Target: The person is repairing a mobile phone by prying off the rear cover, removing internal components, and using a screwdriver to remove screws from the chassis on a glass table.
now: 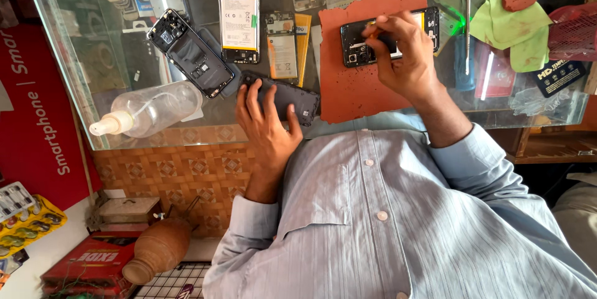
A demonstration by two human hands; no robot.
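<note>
My left hand grips a black phone back cover lying at the near edge of the glass counter. My right hand rests on an opened black phone that lies on a red rubber mat. Its fingers pinch a small orange-tipped tool against the phone's inside. Most of that phone's middle is hidden by the hand.
A clear spray bottle lies on its side at the left. Behind it are a stripped phone frame, a phone with its battery bared and a loose battery. Green cloths and a thin metal tool are at the right. A clay pot sits below the counter.
</note>
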